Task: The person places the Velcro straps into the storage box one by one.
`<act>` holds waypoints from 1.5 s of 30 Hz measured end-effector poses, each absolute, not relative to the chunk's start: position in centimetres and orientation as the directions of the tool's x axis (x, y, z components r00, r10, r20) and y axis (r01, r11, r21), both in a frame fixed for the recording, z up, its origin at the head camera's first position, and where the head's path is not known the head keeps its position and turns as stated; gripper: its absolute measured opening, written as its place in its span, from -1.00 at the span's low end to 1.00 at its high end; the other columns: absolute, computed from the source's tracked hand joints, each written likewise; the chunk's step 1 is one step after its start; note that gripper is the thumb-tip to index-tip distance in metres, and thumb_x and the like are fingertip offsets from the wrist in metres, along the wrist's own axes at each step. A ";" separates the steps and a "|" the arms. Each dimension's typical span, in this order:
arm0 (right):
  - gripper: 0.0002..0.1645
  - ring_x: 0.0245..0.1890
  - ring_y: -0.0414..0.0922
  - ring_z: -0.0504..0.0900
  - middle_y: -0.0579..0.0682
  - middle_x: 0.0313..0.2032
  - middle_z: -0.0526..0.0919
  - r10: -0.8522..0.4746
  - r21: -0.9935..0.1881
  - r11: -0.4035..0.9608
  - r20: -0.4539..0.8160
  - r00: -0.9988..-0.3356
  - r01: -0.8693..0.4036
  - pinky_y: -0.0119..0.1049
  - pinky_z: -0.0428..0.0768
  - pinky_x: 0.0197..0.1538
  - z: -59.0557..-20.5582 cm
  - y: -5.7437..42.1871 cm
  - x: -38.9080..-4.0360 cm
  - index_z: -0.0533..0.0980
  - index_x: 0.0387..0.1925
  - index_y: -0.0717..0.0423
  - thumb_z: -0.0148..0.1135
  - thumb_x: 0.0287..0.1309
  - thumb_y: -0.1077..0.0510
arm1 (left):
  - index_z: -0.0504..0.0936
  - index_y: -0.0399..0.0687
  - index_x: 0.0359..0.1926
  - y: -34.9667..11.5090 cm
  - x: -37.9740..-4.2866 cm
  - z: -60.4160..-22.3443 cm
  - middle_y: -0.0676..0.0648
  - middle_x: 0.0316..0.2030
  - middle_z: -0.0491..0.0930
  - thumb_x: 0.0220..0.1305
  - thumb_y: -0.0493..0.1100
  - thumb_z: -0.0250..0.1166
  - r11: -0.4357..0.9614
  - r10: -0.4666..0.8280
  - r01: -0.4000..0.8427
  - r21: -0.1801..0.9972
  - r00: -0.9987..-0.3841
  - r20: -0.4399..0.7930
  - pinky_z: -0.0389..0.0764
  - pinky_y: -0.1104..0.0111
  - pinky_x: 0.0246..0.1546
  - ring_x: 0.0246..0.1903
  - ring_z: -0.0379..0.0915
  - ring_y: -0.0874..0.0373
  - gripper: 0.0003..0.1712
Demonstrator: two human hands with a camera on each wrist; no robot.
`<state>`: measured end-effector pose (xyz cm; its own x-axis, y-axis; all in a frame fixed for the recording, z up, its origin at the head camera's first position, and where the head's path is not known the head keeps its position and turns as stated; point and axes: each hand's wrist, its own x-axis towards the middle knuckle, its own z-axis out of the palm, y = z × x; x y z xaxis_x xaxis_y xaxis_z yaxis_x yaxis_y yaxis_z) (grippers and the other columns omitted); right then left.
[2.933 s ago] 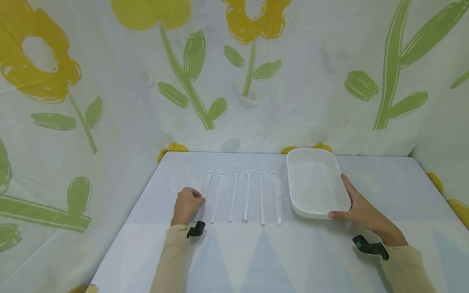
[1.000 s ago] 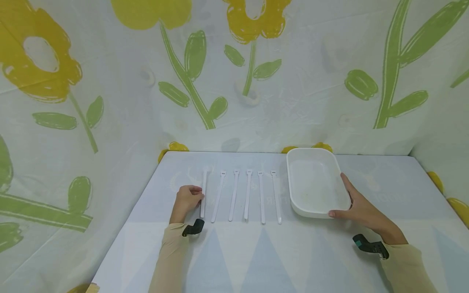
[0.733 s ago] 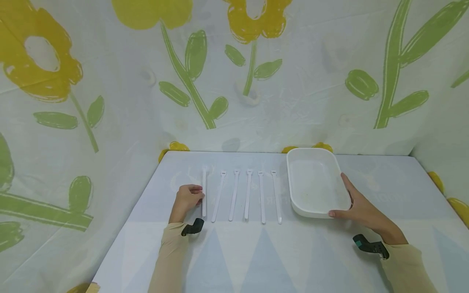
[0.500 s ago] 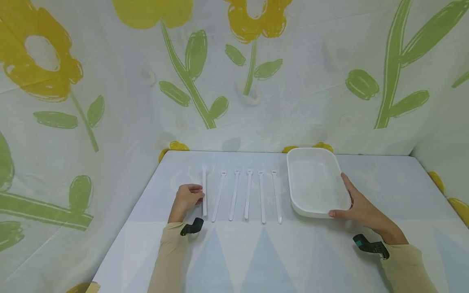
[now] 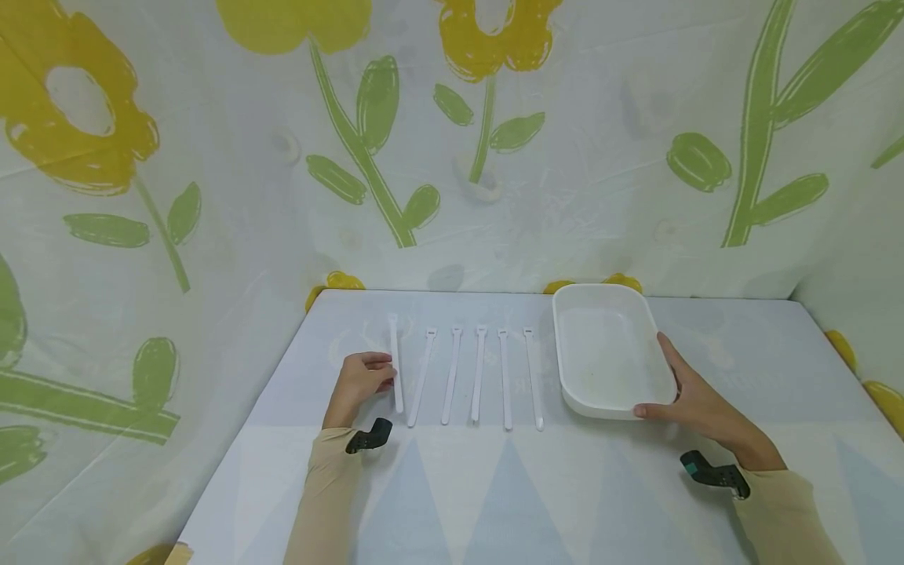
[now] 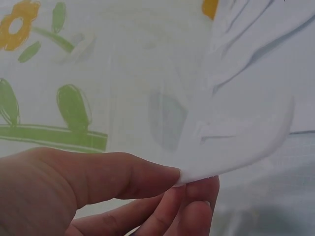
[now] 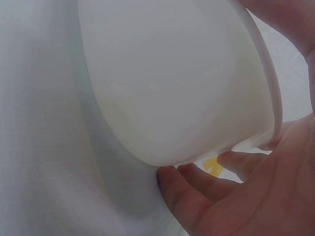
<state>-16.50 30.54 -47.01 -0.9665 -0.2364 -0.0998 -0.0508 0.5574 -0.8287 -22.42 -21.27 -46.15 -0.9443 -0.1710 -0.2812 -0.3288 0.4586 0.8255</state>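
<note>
My left hand (image 5: 359, 384) pinches a white cable tie (image 5: 396, 377), a flat strip, between thumb and fingers. In the left wrist view the strip bends upward away from the fingertips. To its right, several like cable ties (image 5: 422, 377) lie in a row, slotted heads at the far end. On the right, my right hand (image 5: 706, 410) holds a white rectangular box (image 5: 600, 410) with rounded corners by its near right corner. Its thumb is at the front, the other fingers along the right side. Fingertips (image 7: 170, 179) press against the wall in the right wrist view.
The table (image 5: 452, 502) wears a pale cover with blue triangles. Behind it and at the sides hangs a flower-patterned curtain (image 5: 565, 196). A black camera mount (image 5: 369, 436) sits on the left wrist, another camera mount (image 5: 713, 475) on the right.
The leftmost cable tie, earlier lying slanted beside my left hand, has been picked up and shifted slightly away from me. My right hand and the box keep their place.
</note>
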 end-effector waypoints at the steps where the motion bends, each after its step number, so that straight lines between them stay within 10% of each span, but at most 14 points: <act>1: 0.60 0.54 0.54 -0.10 0.33 0.63 -0.46 -0.237 -0.831 0.554 -0.099 -0.967 -0.051 0.68 0.16 0.33 -47.0 30.6 -16.5 -0.59 0.61 0.01 0.54 0.10 0.07 | 0.61 -0.29 0.21 -21.3 -22.4 -46.1 -0.29 0.01 0.67 0.37 -0.25 0.30 0.457 -0.171 -0.331 0.826 -0.944 -0.283 0.80 0.40 -0.16 -0.27 0.65 0.12 -0.58; 45: 0.62 0.51 0.47 -0.02 0.33 0.64 -0.40 -0.212 -0.827 0.562 -0.126 -0.969 -0.015 0.64 0.20 0.36 -47.6 30.6 -16.6 -0.61 0.61 -0.12 0.55 0.09 0.01 | 0.61 -0.26 0.23 -18.2 -21.7 -44.3 -0.25 0.02 0.68 0.36 -0.23 0.37 0.294 -0.069 -0.247 0.923 -0.969 -0.237 0.82 0.37 -0.10 -0.24 0.70 0.15 -0.55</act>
